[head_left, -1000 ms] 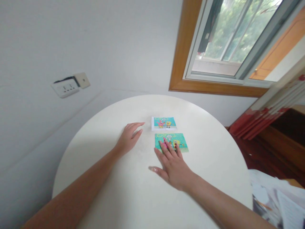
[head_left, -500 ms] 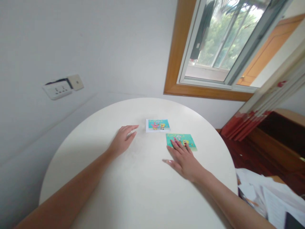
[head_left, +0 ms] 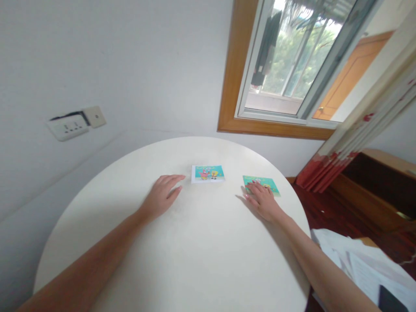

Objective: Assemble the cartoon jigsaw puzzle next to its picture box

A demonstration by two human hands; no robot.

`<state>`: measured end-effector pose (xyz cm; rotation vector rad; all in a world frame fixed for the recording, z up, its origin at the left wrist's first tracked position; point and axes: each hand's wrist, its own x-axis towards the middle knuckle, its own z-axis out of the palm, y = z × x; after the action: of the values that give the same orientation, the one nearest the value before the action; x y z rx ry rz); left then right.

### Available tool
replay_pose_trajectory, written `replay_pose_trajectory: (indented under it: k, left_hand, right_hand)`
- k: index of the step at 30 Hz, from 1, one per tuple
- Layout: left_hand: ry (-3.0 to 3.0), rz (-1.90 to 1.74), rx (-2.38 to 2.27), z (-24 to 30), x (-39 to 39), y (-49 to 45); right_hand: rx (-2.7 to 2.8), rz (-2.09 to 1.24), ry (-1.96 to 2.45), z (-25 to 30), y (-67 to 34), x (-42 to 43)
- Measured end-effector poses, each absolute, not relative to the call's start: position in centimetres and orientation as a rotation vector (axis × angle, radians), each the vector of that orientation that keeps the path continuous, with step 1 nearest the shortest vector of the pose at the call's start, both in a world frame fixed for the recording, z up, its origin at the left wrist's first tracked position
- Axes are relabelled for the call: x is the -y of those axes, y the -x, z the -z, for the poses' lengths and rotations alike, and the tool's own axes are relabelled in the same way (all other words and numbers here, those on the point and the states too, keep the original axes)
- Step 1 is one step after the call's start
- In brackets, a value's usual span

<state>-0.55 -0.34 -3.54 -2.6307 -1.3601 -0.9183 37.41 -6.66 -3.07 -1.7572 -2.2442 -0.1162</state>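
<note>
A round white table [head_left: 182, 260] fills the view. My left hand [head_left: 161, 197] lies flat on it, fingers stretched out, just left of a small stack of cartoon cards [head_left: 208, 173] with a teal picture on top. My right hand [head_left: 264, 200] rests palm down with its fingertips pressing on a single teal cartoon card [head_left: 265, 182] near the table's right edge. That card lies flat, apart from the stack.
A white wall with a socket plate [head_left: 68, 126] stands behind the table. A wood-framed window [head_left: 279, 69] is at the upper right, with a red-trimmed curtain [head_left: 354, 138] beside it. Papers [head_left: 360, 268] and a dark cabinet [head_left: 377, 182] lie off the table's right side.
My right hand has slid the single card from beside the stack out to the right, towards the table's edge. My left hand has stayed flat in place. The view has swung right.
</note>
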Motion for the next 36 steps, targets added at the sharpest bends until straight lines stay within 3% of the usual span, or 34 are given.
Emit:
replay_pose_trajectory:
  k: [4,8,36]
  left_hand:
    - [2.54,0.609,1.474,3.4,3.4,-1.0]
    - [2.535,0.44,1.581,4.8,7.1,-1.4]
    - [2.612,0.389,1.575,5.1,9.2,-1.2]
  right_hand:
    - [2.301,0.199,1.685,2.0,-33.4,8.1]
    - [2.464,0.039,1.539,2.8,-29.4,10.3]
    - [2.507,0.056,1.515,3.7,-28.1,11.4]
